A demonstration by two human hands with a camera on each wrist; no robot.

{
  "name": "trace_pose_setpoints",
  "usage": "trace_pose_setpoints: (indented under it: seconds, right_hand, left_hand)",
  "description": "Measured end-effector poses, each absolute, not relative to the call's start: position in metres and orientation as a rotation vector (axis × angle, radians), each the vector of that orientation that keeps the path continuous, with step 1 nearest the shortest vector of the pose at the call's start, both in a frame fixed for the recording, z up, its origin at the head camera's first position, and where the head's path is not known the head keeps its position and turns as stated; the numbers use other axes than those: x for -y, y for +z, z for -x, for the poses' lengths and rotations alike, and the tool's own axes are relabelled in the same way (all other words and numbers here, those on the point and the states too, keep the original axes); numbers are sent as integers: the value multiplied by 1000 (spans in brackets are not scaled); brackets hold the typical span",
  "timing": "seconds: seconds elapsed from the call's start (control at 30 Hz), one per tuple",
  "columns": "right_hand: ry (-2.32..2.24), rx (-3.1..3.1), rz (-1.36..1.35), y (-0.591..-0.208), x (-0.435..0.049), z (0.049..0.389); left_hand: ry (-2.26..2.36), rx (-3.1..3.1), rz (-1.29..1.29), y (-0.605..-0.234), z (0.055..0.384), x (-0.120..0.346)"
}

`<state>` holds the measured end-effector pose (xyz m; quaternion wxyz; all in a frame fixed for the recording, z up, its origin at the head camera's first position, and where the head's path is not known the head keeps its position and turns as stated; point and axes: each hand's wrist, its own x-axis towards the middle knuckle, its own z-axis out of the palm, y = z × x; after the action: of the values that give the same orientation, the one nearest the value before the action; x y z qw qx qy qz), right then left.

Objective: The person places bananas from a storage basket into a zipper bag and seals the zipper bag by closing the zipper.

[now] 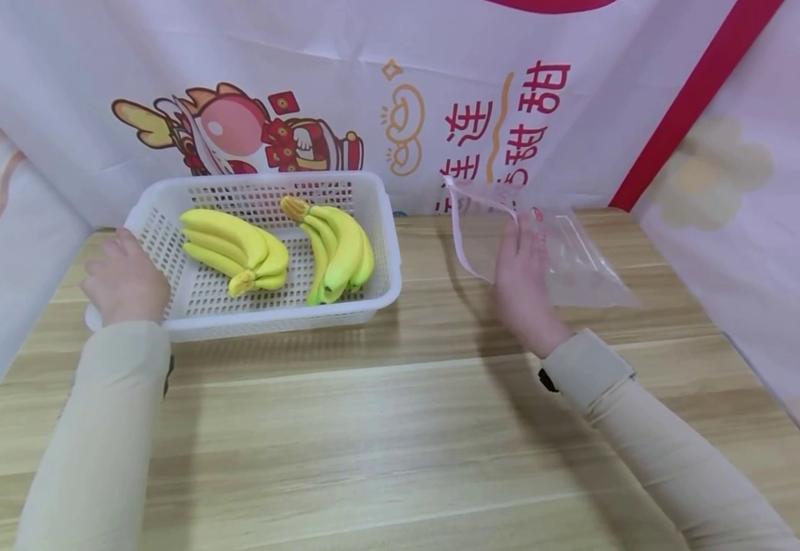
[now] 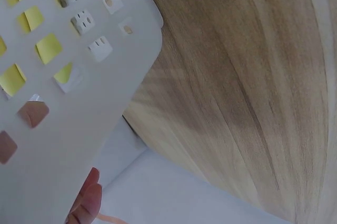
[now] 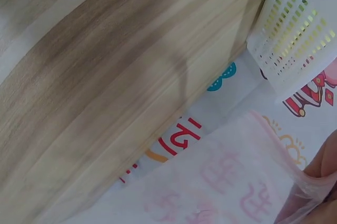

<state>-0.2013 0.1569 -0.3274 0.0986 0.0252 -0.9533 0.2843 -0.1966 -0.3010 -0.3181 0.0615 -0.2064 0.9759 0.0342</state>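
Observation:
My left hand (image 1: 127, 279) grips the left end of a white perforated plastic basket (image 1: 290, 316). In the left wrist view, its fingertips (image 2: 90, 201) show past the basket's wall, and the rest of the hand is mostly hidden. Two bunches of yellow bananas lie inside: the left bunch (image 1: 224, 236) has its stem toward me, the right bunch (image 1: 339, 249) has its stem toward the back. On the right, my right hand (image 1: 525, 287) pinches the open edge of a clear plastic zip bag (image 1: 572, 268). The right wrist view shows the fingers (image 3: 325, 153) at the bag's mouth.
Both hands are over a wood-grain table (image 1: 372, 436). A white cloth (image 1: 345, 46) with red characters and cartoon prints hangs behind it, and pale cloth (image 1: 772, 252) lines the right side.

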Motion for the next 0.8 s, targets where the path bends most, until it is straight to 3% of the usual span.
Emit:
trace_pose_setpoints:
  seconds: [0.13, 0.4, 0.8]
  right_hand:
    - [1296, 2651, 189, -324, -157, 207]
    - [629, 2662, -201, -324, -161, 204]
    - [789, 2743, -175, -325, -161, 203]
  left_hand:
    - [112, -2948, 623, -319, 197, 301]
    - [135, -2949, 622, -318, 198, 302]
    - [137, -2945, 627, -318, 199, 304]
